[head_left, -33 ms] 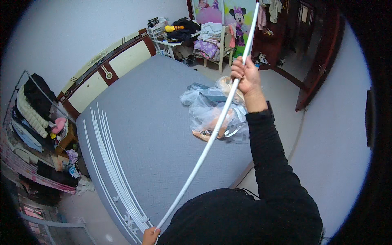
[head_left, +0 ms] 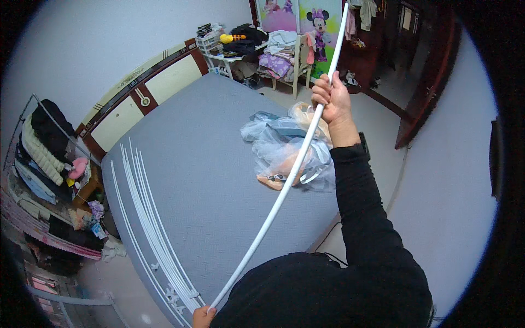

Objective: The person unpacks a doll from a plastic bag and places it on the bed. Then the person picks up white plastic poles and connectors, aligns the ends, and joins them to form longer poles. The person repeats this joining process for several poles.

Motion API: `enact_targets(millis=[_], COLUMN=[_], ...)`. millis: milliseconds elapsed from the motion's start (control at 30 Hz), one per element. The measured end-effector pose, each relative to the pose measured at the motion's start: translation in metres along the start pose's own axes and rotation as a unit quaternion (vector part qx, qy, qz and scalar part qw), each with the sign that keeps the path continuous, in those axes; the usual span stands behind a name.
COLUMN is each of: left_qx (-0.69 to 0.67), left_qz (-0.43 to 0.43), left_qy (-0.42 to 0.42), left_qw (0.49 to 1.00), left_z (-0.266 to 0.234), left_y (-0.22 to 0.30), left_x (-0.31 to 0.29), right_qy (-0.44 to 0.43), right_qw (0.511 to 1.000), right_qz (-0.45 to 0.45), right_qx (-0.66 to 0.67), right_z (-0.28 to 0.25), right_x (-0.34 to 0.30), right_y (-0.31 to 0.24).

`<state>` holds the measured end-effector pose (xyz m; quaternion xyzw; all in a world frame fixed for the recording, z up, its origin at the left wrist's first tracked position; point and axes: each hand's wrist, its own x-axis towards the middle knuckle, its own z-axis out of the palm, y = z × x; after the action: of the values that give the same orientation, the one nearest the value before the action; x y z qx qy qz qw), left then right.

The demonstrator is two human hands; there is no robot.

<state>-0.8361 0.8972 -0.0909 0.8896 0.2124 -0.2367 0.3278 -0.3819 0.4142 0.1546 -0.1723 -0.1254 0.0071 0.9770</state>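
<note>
A long white pole (head_left: 291,176), smooth, straight and glossy, is slanting through the right hand's (head_left: 332,101) grip, its tip rising beyond the fist and its longer part running down and leftward. The right fingers are curling firmly round it, the thumb pointing up along it; at its lower end the left hand (head_left: 203,317) is closing on it. Below and left of the right grip, thinner white rods (head_left: 150,235) are lying side by side on a grey bed (head_left: 219,147), with small white connectors (head_left: 172,295) resting by their near ends. Just below and left of the right fist, a heap of sheer pale-blue and peach fabric (head_left: 292,145) is spreading over the bed. Beyond the grip, a panel (head_left: 321,33) is showing a cartoon mouse figure. Far left of the grip, a blue-and-white packet (head_left: 99,229) is bearing print too small to read. The lower frame edge is cutting off the left hand, the pole's lowest end is hiding there, and the dark doorway (head_left: 407,54) beyond the right grip is blurring into shadow.
</note>
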Motion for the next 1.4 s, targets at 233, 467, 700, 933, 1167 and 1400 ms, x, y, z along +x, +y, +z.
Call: enact_targets(millis=[233, 467, 700, 933, 1167, 1400], left_qx=[0.136, 0.238, 0.155, 0.05, 0.035, 0.194], left_qz=[-0.06, -0.104, -0.032, 0.082, 0.09, 0.087], left_qy=[-0.012, -0.019, 0.127, 0.186, 0.298, 0.425], left_qw=[0.989, 0.966, 0.979, 0.978, 0.95, 0.88], left_z=[0.048, 0.067, 0.04, -0.011, -0.012, -0.055], left_y=[-0.029, -0.078, -0.007, 0.08, 0.136, 0.056], left_x=[0.005, 0.023, -0.005, -0.016, 0.001, 0.025], right_qy=[0.141, 0.17, 0.157, 0.248, 0.227, 0.15], right_qw=[0.986, 0.979, 0.984, 0.965, 0.971, 0.971], right_qz=[-0.031, -0.038, -0.028, -0.03, -0.023, 0.163], right_qx=[-0.084, -0.108, -0.073, -0.085, -0.071, -0.094], right_z=[0.003, -0.003, -0.018, -0.03, -0.022, -0.013], right_x=[0.011, 0.007, 0.003, -0.016, -0.06, -0.121], right_y=[-0.007, 0.001, 0.008, 0.045, 0.127, 0.197])
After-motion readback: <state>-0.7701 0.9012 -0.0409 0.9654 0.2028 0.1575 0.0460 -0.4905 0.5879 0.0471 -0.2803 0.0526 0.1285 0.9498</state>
